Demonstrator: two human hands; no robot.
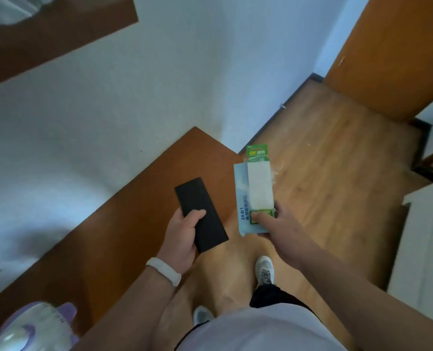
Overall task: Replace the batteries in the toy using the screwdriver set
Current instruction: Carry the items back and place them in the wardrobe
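Note:
My left hand (182,234) grips a flat black rectangular case (200,214), held over the corner of a brown wooden table (124,224). My right hand (273,221) holds a light blue box (240,196) together with a green and white battery pack (259,183), thumb pressed on the pack's lower green end. A white and purple toy (33,325) lies at the table's near left edge, partly cut off by the frame. A white band sits on my left wrist.
I stand on a wooden floor (324,160), my white shoes (264,269) below my hands. A white wall (109,97) backs the table. An orange-brown door (387,46) stands at the upper right, a white cabinet (425,249) at the right edge.

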